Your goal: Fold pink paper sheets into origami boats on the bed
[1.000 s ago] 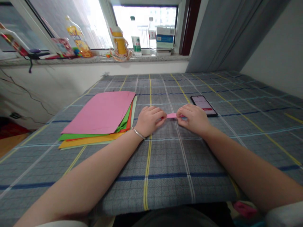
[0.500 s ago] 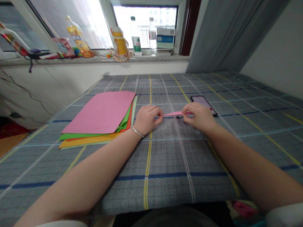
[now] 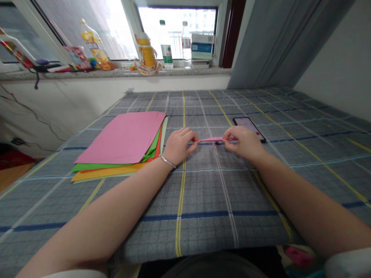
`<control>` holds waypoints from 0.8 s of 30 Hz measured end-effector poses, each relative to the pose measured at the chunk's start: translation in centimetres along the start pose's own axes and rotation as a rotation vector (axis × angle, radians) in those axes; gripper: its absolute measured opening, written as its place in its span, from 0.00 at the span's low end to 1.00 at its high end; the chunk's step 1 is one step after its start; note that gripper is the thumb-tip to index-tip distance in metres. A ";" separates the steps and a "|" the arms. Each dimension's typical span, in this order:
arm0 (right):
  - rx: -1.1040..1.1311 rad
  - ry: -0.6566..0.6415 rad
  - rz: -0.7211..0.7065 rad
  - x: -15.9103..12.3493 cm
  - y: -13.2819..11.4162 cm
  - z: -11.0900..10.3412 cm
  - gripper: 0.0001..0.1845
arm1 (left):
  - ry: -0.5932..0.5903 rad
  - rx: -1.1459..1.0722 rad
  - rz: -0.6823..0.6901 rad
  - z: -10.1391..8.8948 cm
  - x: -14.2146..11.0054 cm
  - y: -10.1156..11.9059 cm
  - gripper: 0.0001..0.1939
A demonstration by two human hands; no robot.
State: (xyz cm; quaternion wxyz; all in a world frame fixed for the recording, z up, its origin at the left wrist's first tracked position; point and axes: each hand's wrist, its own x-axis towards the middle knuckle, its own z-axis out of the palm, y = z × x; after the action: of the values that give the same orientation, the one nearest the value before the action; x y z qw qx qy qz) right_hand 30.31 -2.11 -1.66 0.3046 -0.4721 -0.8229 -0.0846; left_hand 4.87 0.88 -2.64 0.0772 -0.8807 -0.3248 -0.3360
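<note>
Tensioning Hazards at the Pink Paper Strip

Holding the narrow pink paper strip (image 3: 211, 139) between both hands, we have each grip closed. The left hand (image 3: 179, 146) pinches the strip's left end between thumb and finger; the right hand (image 3: 245, 144) is clamped on its right part. The strip spans the gap nearly edge-on above the checked cloth (image 3: 203, 231) on the counter. We cannot tell whether it touches the cloth.

Likely faults, in our judgement:

1. Tearing. If we pull the hands apart unevenly, thin paper may rip near a pinch.
2. Slipping. The left pinch covers only a tip; too light a hold may release it.
3. Creasing. If we twist one wrist or press too hard, the strip may kink off line.
4. Bumping. The right hand overlaps the phone (image 3: 246, 123) in view; contact is unclear. Moving outward, we could nudge it.

The colored paper stack (image 3: 121, 139) lies beside our left forearm; a sweeping elbow could skew its loose sheets.
</note>
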 end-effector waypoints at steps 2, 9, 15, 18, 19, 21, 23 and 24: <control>-0.029 -0.027 -0.024 0.1 0.3 -0.1 0.02 | -0.001 -0.009 0.001 0.0 0.0 -0.1 0.03; 0.007 -0.058 -0.106 0.3 1.6 -0.3 0.04 | 0.011 -0.038 -0.078 0.1 -0.2 -0.4 0.03; 0.105 0.001 0.065 0.1 2.1 -0.3 0.04 | 0.089 -0.106 -0.162 0.6 -0.3 -0.7 0.04; 0.118 0.018 0.141 0.0 2.1 -0.2 0.03 | 0.113 -0.140 -0.216 0.9 -0.3 -1.0 0.05; 0.120 0.021 0.161 0.0 2.2 -0.2 0.02 | 0.119 -0.159 -0.241 0.9 -0.4 -1.1 0.05; 0.121 0.029 0.194 0.0 2.2 -0.3 0.02 | 0.129 -0.212 -0.288 1.1 -0.4 -1.4 0.05; 0.115 0.032 0.220 0.0 2.2 -0.4 0.01 | 0.141 -0.274 -0.312 1.3 -0.5 -1.6 0.05; 0.104 0.032 0.228 0.0 2.2 -0.5 0.01 | 0.152 -0.306 -0.315 1.4 -0.5 -1.7 0.05</control>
State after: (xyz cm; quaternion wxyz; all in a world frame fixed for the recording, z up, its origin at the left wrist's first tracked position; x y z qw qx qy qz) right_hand 32.33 -1.15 -1.63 0.3494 -0.5447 -0.7623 -0.0143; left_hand 4.27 2.41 -4.15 -0.0862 -0.7926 -0.3970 -0.4546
